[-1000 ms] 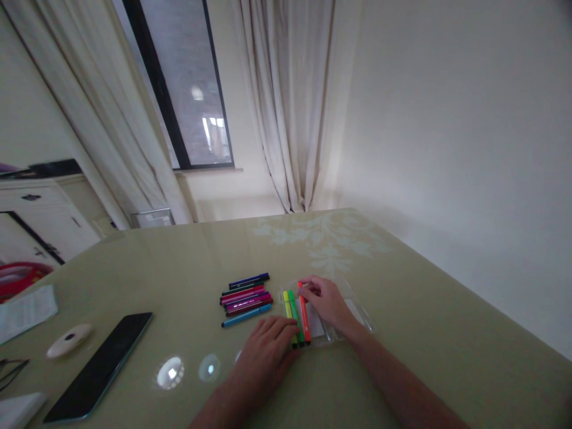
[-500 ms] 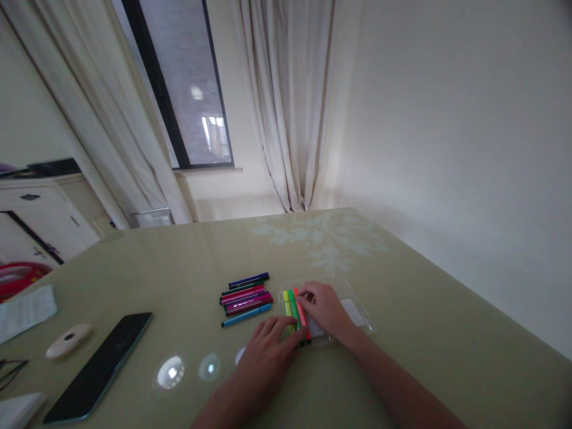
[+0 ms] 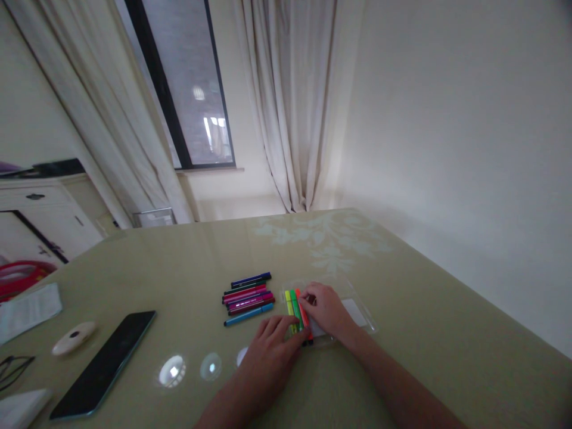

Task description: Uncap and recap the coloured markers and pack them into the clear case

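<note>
A yellow felt-tip pen (image 3: 289, 304), a green felt-tip pen (image 3: 295, 304) and a red felt-tip pen (image 3: 305, 314) lie side by side in a clear plastic case (image 3: 369, 322). My right hand (image 3: 325, 304) pinches the upper part of the red pen. At the near ends of these pens is my left hand (image 3: 272, 351), its forefinger over the yellow and green pens and its thumb against the red one. Left of the case lies a loose row of several darker pens, with a light blue pen (image 3: 248, 314) nearest me and a dark blue pen (image 3: 251, 280) farthest away.
On the table's left side lie a black phone (image 3: 105, 363), a cream oval object (image 3: 74, 338), a folded white cloth or paper (image 3: 31, 310) and dark cords (image 3: 15, 369). A white object (image 3: 22, 408) sits at the lower left corner. The wall (image 3: 469, 179) borders the right edge.
The whole view has shifted slightly, so things appear a little further right. Both hands stay at the red pen and its neighbours, with hardly any movement.
</note>
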`<state>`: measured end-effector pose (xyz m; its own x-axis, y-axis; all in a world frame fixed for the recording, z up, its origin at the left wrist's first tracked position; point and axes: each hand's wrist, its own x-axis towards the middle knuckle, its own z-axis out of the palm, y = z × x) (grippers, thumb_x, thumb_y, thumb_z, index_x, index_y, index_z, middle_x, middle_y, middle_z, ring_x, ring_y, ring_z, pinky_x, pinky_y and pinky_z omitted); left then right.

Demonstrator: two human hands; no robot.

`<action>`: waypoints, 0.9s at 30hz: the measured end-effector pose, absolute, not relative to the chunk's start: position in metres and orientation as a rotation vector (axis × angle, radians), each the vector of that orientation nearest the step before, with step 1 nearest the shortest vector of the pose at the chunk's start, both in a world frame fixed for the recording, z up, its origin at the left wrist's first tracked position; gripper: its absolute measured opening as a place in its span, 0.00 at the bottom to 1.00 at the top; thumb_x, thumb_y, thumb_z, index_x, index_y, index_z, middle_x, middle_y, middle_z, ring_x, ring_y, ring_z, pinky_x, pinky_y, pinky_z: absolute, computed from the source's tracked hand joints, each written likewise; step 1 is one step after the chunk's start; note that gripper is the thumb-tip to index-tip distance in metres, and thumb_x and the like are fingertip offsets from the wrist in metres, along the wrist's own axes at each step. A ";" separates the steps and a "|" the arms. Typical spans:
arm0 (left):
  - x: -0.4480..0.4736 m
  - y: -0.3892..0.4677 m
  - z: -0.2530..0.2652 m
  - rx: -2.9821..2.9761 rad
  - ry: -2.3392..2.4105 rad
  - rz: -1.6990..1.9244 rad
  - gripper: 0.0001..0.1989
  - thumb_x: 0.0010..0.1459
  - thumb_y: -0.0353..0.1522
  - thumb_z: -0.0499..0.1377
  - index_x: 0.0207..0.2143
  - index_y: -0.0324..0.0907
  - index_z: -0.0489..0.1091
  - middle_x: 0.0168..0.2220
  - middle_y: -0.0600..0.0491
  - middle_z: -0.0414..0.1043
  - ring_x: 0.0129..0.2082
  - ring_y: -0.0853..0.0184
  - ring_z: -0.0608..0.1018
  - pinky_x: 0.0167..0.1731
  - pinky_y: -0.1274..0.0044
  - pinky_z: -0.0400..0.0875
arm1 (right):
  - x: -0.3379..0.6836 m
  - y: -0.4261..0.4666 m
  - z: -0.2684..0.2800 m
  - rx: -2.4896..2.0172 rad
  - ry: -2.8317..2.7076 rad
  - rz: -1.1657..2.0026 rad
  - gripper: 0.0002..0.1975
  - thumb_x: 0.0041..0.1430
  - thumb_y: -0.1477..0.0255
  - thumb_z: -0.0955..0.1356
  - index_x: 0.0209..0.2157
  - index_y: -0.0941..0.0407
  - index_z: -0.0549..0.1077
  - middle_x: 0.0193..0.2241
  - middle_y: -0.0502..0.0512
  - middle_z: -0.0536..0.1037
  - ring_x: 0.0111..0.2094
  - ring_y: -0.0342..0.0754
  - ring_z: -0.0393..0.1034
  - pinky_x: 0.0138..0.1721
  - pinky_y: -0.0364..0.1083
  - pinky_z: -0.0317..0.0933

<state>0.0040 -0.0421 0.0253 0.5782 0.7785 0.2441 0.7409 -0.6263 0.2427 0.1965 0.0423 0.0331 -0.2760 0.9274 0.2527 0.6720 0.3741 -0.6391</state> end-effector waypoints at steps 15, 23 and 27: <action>-0.051 -0.010 0.024 2.358 1.994 0.556 0.10 0.65 0.30 0.54 0.43 0.42 0.75 0.47 0.44 0.76 0.49 0.52 0.75 0.51 0.61 0.70 | 0.206 0.045 0.040 -1.277 -1.749 0.586 0.09 0.63 0.67 0.68 0.34 0.55 0.80 0.33 0.56 0.81 0.31 0.48 0.74 0.36 0.46 0.66; -0.040 -0.011 0.027 2.059 1.700 0.888 0.12 0.70 0.39 0.49 0.42 0.44 0.70 0.38 0.48 0.77 0.40 0.56 0.78 0.42 0.67 0.70 | 0.202 0.034 0.056 -1.206 -1.682 0.656 0.15 0.67 0.60 0.67 0.35 0.54 0.79 0.32 0.54 0.81 0.30 0.47 0.73 0.33 0.45 0.65; -0.026 -0.017 0.028 1.865 1.527 0.962 0.17 0.72 0.45 0.45 0.46 0.46 0.68 0.27 0.56 0.70 0.28 0.62 0.74 0.31 0.74 0.66 | 0.192 0.024 0.061 -1.096 -1.751 0.901 0.15 0.65 0.57 0.69 0.39 0.54 0.81 0.31 0.53 0.82 0.31 0.47 0.73 0.34 0.44 0.64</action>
